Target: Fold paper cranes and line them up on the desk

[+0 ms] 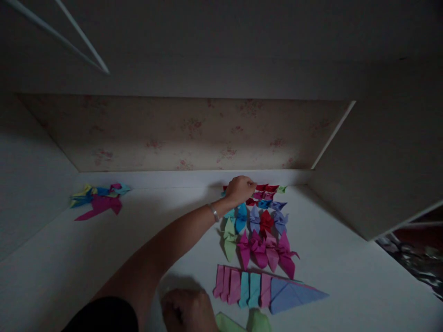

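One white desk (332, 230), walled along its back and side edges, carries all the folded paper. Two hands are over it. The right hand (190, 311), near the front edge, is curled in; whether it grips anything I can't tell. The left hand (240, 190), close to the back edge, has its fingers tucked under – I can't see whether paper is pinched there. A long blue fold (294, 295) lies right of the pink and turquoise strips (235, 286); a mixed pile (104, 205) sits by the back left corner. Magenta pieces (258, 251) stand behind the strips, and the smallest red pieces (272, 189) line up near the back edge, right beside the left hand. The step looks like handling these small ones – best done by fingertips from above, pinching lightly, with the bracelet (214, 212) lifted clear of neighbouring folds.
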Available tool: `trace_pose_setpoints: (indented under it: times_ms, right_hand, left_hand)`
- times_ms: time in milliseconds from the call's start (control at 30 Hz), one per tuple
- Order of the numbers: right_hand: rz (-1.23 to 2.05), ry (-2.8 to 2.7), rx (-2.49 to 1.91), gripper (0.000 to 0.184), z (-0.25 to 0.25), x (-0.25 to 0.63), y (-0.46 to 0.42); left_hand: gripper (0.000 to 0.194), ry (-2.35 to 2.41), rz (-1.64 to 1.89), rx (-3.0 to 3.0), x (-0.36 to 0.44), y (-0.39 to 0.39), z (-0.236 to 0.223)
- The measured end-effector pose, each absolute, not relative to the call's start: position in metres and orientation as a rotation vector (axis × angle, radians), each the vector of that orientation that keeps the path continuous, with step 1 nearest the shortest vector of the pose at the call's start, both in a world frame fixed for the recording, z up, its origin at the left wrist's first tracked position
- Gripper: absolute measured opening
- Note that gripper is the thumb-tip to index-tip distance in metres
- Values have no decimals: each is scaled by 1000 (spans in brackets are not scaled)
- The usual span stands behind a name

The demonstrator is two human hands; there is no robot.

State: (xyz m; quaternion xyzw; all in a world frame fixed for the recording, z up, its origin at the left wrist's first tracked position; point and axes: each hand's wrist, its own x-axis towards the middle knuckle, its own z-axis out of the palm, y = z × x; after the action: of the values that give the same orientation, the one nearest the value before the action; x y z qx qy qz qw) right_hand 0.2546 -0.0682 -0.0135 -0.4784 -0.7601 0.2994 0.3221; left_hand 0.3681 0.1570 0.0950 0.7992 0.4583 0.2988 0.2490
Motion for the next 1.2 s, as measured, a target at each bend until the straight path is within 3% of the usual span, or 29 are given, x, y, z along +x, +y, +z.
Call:
trace_pose_setpoints:
  times_ms: [267, 433, 700, 1200]
  right_hand:
    - [853, -1855, -1272, 22, -2, 257, -72]
    - [958, -1863, -1307, 28, 6, 258, -73]
    - [1033, -1847, -1434, 35, 17, 253, -76]
    - [1055, -2106, -1468, 25, 49, 224, -45]
  left_hand:
    - [28, 1624, 1023, 1702, 127, 60, 49]
    - [30, 1744, 1053, 1276, 37, 3, 24]
    - [35, 1697, 1109, 1343, 20, -3, 12]
    - [33, 1561, 1066, 1309, 13, 4, 12]
